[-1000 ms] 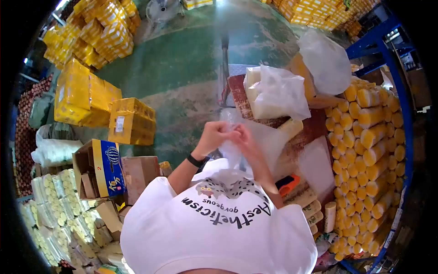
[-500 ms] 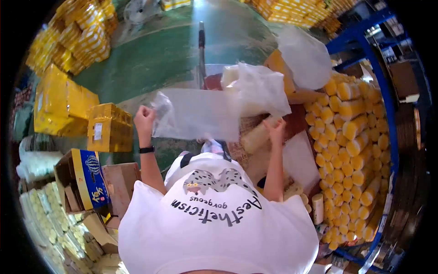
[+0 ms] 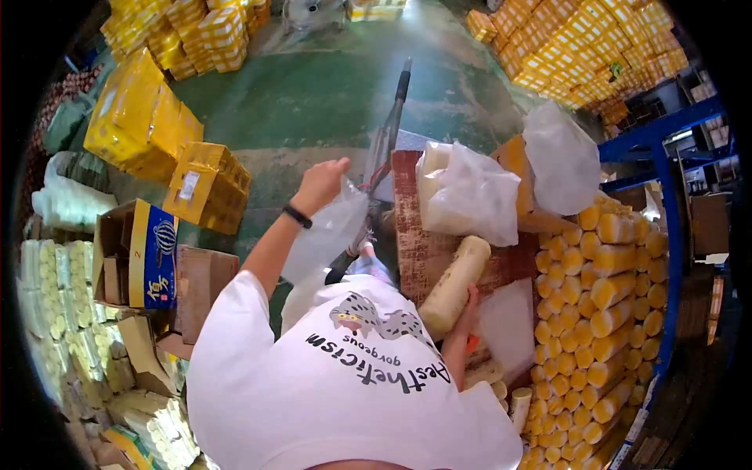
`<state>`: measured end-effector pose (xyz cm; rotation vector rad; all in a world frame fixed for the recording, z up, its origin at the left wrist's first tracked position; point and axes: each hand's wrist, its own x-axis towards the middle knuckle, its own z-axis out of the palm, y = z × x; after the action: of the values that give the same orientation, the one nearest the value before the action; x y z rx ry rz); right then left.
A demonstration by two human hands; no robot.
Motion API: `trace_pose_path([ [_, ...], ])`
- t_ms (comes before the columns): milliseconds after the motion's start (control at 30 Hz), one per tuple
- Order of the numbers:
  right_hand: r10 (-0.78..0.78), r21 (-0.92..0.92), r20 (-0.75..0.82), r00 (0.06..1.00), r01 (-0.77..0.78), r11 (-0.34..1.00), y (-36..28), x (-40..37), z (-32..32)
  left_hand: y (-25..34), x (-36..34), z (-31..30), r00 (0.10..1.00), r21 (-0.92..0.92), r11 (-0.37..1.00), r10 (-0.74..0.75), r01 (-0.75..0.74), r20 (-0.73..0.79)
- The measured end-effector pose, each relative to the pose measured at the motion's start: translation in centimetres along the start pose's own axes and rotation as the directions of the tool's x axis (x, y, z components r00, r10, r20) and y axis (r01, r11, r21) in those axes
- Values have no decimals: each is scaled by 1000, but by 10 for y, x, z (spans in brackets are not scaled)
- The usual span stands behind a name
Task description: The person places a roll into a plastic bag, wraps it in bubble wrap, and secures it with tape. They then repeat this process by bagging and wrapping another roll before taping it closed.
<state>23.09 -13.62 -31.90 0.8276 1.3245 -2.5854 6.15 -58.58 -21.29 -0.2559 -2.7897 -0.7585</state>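
Observation:
My left hand (image 3: 323, 185) is closed on the edge of a clear plastic bag (image 3: 325, 235), which hangs below it on the near side of the metal pole. My right hand (image 3: 464, 313) rests against the side of a thick pale roll (image 3: 456, 286); its fingers are partly hidden by the roll. That roll lies slanted on a reddish-brown surface (image 3: 411, 251). Beyond it, a white plastic bag (image 3: 478, 192) lies over pale packages at the right. An orange thing shows by my right wrist.
Yellow taped boxes (image 3: 207, 188) and an open blue carton (image 3: 153, 254) stand at left. Yellow-wrapped rolls (image 3: 599, 313) are stacked at right beside a blue rack (image 3: 670, 235). A pole with a dark grip (image 3: 403, 84) rises ahead. A flat white sheet (image 3: 505, 329) lies at right.
The clear bag, earlier spread wide in front of me, now hangs from my left hand. My right hand has moved down to the pale roll. The view has shifted.

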Motion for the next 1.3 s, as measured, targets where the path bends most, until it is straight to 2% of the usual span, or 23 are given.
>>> trace_pose_path([
  [100,75,244,258,963,-140,960,0,-41,35,-15,32,46,977,172,963,198,-210,80],
  [133,92,316,374,923,-220,923,-2,-48,54,-7,44,48,972,197,959,176,-205,153],
  [267,105,391,791,603,-631,670,-12,-70,145,33,83,49,927,325,921,89,-217,366],
  [367,85,286,922,377,-812,509,-14,-77,193,50,92,69,905,262,953,28,-152,424],
  [433,81,248,945,316,-859,448,-11,-75,207,70,101,68,677,22,988,89,-154,731],
  [467,86,233,951,297,-870,434,-11,-76,216,75,100,67,601,-76,959,231,-271,765],
  [500,109,258,936,334,-865,431,-11,-79,220,79,94,67,626,-292,956,223,7,747],
  [533,135,281,920,368,-860,426,-14,-83,227,81,87,67,648,-478,832,203,282,734],
  [567,162,302,903,399,-855,422,-17,-83,230,83,84,66,663,-612,601,173,515,728],
  [600,192,318,870,454,-814,487,-19,-82,231,86,85,52,630,-617,656,269,434,729],
  [667,204,159,937,284,-865,477,-14,-68,216,103,82,10,637,-556,676,163,483,753],
  [700,249,165,894,373,-790,590,-12,-67,210,108,76,-2,637,-523,684,110,508,763],
  [733,290,143,841,456,-705,695,-10,-65,204,108,68,-2,682,-603,645,170,468,711],
  [767,283,128,661,695,-476,870,-8,-70,197,116,54,3,709,-703,445,189,555,679],
  [800,200,92,519,831,-287,953,-8,-72,197,135,36,7,737,-762,217,197,610,646],
  [833,108,-13,355,929,-111,994,-9,-76,200,146,26,11,767,-778,-26,194,627,612],
  [867,18,-69,270,963,1,998,-13,-74,211,142,22,25,750,-739,-128,142,661,646],
  [900,-82,-132,190,978,108,985,-18,-69,221,138,17,32,758,-731,-202,142,652,637],
  [933,-249,-417,217,944,320,850,-27,-50,211,134,11,34,767,-720,-271,143,639,626],
  [1000,-325,-526,259,910,415,743,-38,-32,201,137,-2,36,749,-634,-465,104,618,654],
  [1033,-358,-574,281,890,455,681,-43,-29,204,141,-5,34,746,-624,-483,95,614,659],
  [1133,-592,-427,246,767,634,645,-55,-18,237,147,-8,32,737,-599,-514,100,614,669],
  [1300,-236,-516,439,867,458,724,-73,29,223,144,-16,44,750,-619,-482,132,620,648],
])
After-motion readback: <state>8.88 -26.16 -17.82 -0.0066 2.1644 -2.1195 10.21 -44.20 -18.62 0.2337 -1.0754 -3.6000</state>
